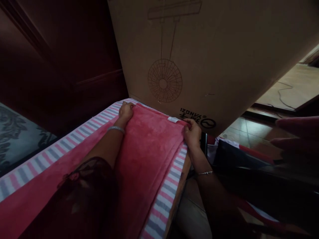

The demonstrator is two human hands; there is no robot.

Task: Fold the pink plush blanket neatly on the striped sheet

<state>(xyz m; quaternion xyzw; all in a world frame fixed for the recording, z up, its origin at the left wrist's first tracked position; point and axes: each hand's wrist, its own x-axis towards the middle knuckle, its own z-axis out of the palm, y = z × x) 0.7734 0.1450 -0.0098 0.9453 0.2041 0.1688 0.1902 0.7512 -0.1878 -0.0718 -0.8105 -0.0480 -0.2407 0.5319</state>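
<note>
A long pink-red plush cloth (149, 142) lies spread in layers, its folded edges showing along the right side. At its far left corner my left hand (126, 111) is closed, fingers pinching the edge. My right hand (193, 134) grips the far right corner between thumb and fingers. Close to that corner, a small white label (173, 119) sticks out from the far edge. Under the plush cloth is a striped cloth (163, 199) in pink, grey and white, covering the table.
Right behind the far edge stands a big cardboard box (219, 56) with a printed fan drawing. Dark red panelling (62, 49) rises at the left. The table's wooden edge (180, 179) runs down the right. Beyond are a tiled floor (241, 132) and a thin cable (280, 94).
</note>
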